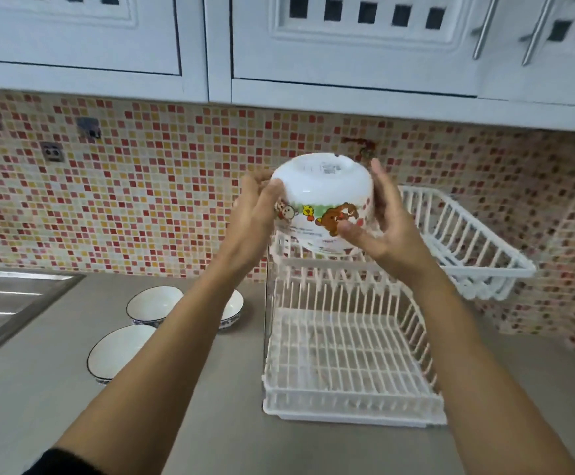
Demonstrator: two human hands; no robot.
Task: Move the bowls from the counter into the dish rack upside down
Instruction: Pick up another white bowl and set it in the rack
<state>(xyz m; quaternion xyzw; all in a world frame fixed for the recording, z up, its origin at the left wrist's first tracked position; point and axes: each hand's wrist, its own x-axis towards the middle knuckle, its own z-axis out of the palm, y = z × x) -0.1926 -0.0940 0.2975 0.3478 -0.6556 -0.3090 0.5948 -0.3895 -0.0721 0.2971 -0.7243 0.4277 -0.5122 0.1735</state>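
A white bowl with cartoon bears [320,192] is held upside down, base up, above the upper tier of the white two-tier dish rack [347,402]. My left hand [255,214] grips its left side and my right hand [378,221] grips its right side, thumb on the printed band. Three white bowls with blue rims stand upright on the grey counter left of the rack: one at the back [154,305], one nearer [114,353], and one [233,308] partly hidden behind my left forearm.
A steel sink [8,303] lies at the far left. A white wire basket [467,241] juts out at the rack's upper right. White wall cabinets [347,46] hang overhead, and the mosaic tile backsplash [159,200] runs behind the counter.
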